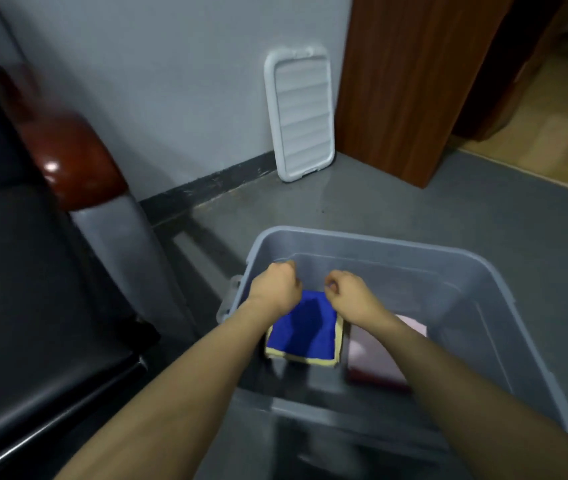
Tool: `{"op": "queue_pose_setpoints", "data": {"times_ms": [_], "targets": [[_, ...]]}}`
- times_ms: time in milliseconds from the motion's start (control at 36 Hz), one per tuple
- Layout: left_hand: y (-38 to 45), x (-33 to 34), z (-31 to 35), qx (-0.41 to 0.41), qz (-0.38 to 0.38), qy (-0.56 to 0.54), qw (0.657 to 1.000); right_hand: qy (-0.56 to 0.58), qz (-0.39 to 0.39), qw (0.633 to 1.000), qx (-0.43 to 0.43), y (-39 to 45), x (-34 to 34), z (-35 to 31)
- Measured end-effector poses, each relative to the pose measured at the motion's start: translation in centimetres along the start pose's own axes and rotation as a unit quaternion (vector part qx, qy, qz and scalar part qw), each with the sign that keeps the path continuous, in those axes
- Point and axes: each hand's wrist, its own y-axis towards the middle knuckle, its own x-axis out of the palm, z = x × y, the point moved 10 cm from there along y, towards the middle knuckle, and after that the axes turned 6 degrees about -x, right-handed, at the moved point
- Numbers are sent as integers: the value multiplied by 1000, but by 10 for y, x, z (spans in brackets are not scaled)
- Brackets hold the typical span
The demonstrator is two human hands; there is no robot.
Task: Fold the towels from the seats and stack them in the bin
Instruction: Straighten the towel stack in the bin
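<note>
blue folded towel point(305, 329), roughly square so no clear long axis, lies flat on a cream towel point(337, 344) in the left part of the grey plastic bin point(396, 245), a corner pointing toward the far wall. beside it lies a pink towel point(379, 358). left hand point(273, 287) and right hand point(350, 292) hover above with fingers curled; whether they pinch the blue edge i cannot tell. a white lid point(301, 114) leans on the wall; a black seat point(26, 306) stands left.

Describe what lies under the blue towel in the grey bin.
Under the blue towel, a folded cream towel shows as a border along its near and right edges. Both hands cover the blue towel's far edge. Anything beneath the cream towel is hidden.
</note>
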Motion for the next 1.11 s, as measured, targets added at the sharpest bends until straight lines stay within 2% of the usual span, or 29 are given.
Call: {"op": "queue_pose_setpoints", "data": {"times_ms": [250,472,556,667,806,1111], "targets": [[-54,-141,12,55,128,-49,989,17,118,988,-99,-29,-84,-119],[-117,-257,-26,67,237,-79,966,50,159,963,-213,-53,-125,-254],[-144,-292,-51,48,272,-72,958,47,162,957,-238,-56,-126,-298],[-182,-329,-107,-8,310,-73,948,53,143,949,-277,-65,-107,-364],[-220,-349,-186,-79,312,-68,944,51,95,939,-326,-73,-63,-438],[-317,-385,-390,-263,347,-32,899,50,-48,902,-426,-94,93,-624]]}}
